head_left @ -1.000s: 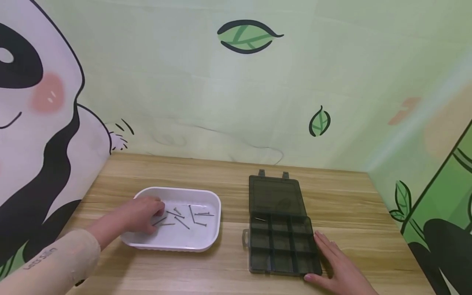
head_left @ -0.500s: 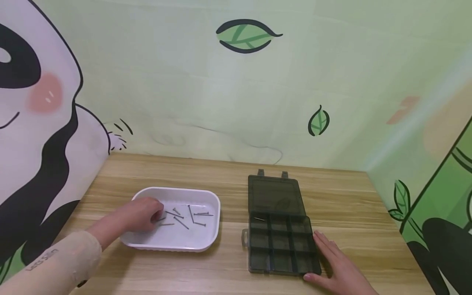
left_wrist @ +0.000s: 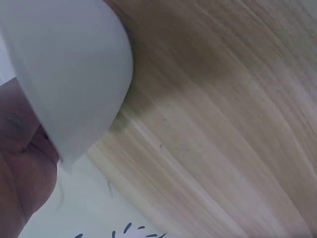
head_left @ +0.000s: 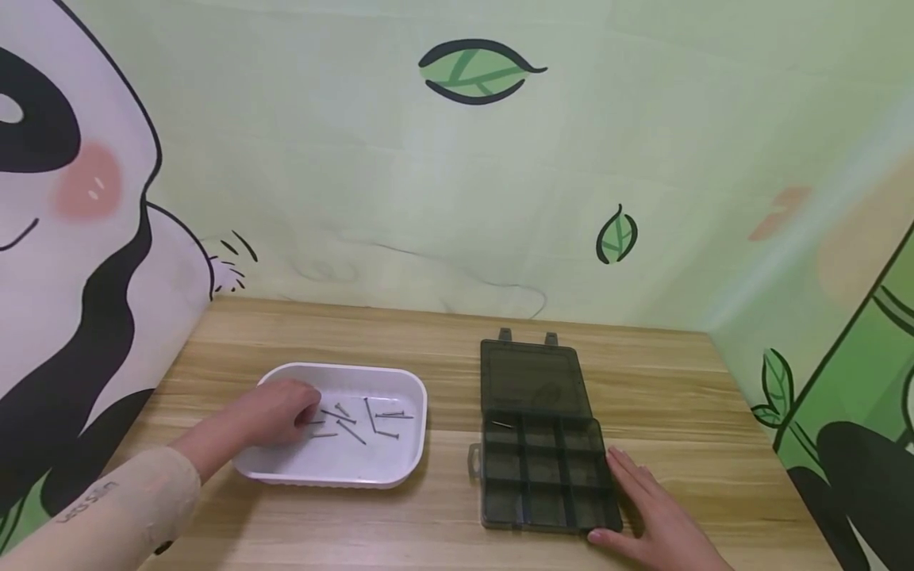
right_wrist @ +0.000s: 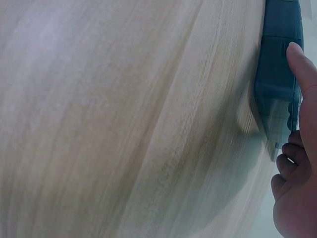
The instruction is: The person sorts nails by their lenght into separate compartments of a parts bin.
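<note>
In the head view, my left hand reaches into a white tray with its fingertips curled down and pinches a nail, whose end sticks out past the fingers. Hidden behind the hand is the rest of that nail. Several other nails lie scattered on the tray's floor. My right hand rests against a dark see-through compartment box, fingers along its right side and thumb at the front corner. One nail lies in the box's back left compartment. The right wrist view shows the thumb against the box wall.
The box's lid is folded back flat toward the wall, its two latches pointing away. A loop tab juts from the box's left side. Wooden tabletop runs between tray and box. A printed cloth wall rises behind.
My left fingers have closed in on the nail, which has turned more level and moved slightly up and right. The right hand and the box have stayed in place.
</note>
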`<state>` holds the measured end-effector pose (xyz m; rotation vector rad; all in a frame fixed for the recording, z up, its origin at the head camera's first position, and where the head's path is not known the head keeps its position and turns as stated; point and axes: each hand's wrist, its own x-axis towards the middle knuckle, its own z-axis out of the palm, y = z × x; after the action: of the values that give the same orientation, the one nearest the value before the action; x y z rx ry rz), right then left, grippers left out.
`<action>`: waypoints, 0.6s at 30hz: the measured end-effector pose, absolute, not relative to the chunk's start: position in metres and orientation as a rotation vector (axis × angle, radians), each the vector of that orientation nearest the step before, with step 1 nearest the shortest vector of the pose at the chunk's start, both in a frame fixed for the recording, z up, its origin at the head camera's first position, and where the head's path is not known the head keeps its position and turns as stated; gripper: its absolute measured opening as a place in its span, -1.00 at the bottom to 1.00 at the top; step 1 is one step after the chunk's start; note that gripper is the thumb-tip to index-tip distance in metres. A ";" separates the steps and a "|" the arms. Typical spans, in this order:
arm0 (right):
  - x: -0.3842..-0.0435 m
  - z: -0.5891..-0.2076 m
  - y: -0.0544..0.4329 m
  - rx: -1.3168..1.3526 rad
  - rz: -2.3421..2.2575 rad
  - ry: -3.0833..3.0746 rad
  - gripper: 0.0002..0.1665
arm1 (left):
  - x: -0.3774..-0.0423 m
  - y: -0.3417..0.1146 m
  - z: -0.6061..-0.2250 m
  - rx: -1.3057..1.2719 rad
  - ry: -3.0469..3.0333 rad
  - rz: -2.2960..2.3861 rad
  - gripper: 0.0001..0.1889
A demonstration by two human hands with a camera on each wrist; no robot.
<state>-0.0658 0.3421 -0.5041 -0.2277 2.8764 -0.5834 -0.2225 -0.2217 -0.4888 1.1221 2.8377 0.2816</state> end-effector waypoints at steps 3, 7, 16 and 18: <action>-0.066 -0.504 0.342 -0.229 -0.591 2.875 0.43 | -0.223 -0.218 -0.481 1.105 2.842 0.276 -0.63; -0.066 -0.504 0.343 -0.234 -0.600 2.874 0.43 | -0.222 -0.212 -0.466 1.064 2.830 0.284 -0.64; -0.066 -0.503 0.342 -0.231 -0.597 2.866 0.43 | -0.219 -0.188 -0.427 1.100 2.802 0.301 -0.72; -0.066 -0.503 0.342 -0.226 -0.598 2.860 0.43 | -0.220 -0.183 -0.422 1.169 2.813 0.301 -0.70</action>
<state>-0.0659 0.3419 -0.5032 -0.2255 2.8598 -0.5980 -0.2197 -0.1828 -0.4215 1.1695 2.8135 0.3014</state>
